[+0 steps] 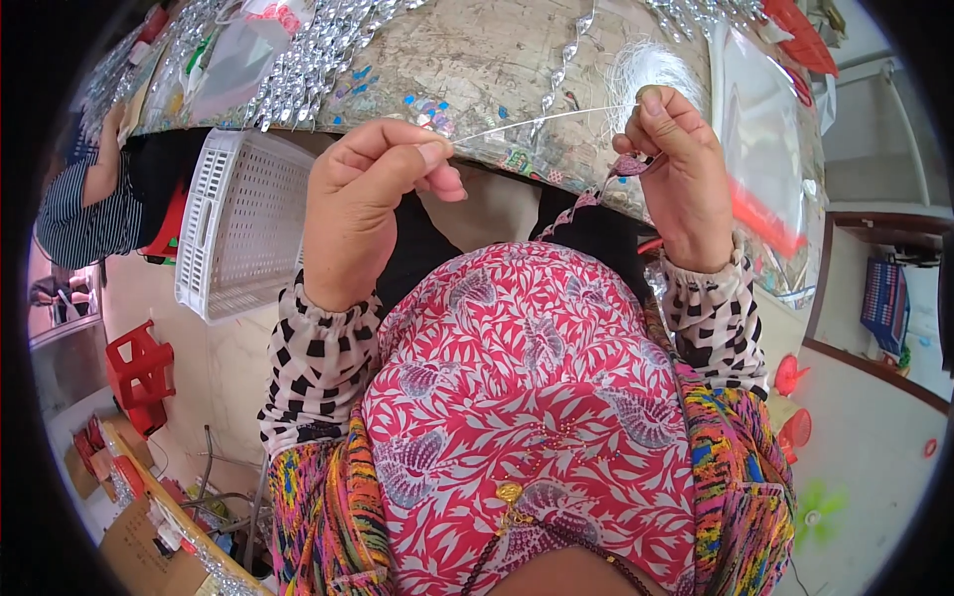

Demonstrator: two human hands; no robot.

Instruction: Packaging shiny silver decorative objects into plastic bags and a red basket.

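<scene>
A thin white thread (545, 122) is stretched between my two raised hands, just past the table's near edge. My left hand (360, 204) pinches its left end between thumb and forefinger. The thread's right end sits in the closed fingertips of my right hand (681, 169). Against the palm of that hand lies a small pinkish, patterned object (630, 166), partly covered by the fingers; its kind is unclear. A patterned strip (571, 213) trails from it toward my lap. Beyond my right hand, a loose bundle of white threads (656, 74) rests on the worn table (457, 55).
Twisted silver strips (313, 65) cover the table's far left. A clear plastic bag (763, 139) with a red edge lies at the right. A white perforated basket (243, 223) stands left of my lap. Another person in a striped top (84, 214) sits at far left, near a red stool (139, 372).
</scene>
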